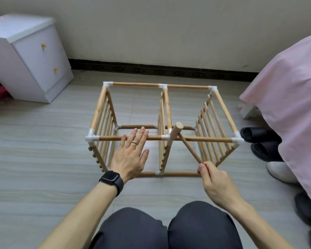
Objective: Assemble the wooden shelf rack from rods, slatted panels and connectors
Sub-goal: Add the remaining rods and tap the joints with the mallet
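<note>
Wooden shelf rack [187,86] under flat left hand [129,157]; round-headed mallet [177,131] in curled right hand [214,180].

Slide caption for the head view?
Left hand flat on rack rod; right hand holds wooden mallet at middle connector.

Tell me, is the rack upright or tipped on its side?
On its side: the rack rests on the floor with its slatted panels vertical.

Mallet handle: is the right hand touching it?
Touching. The head view shows the right hand with its fingers curled round the lower end of the mallet handle.
</note>
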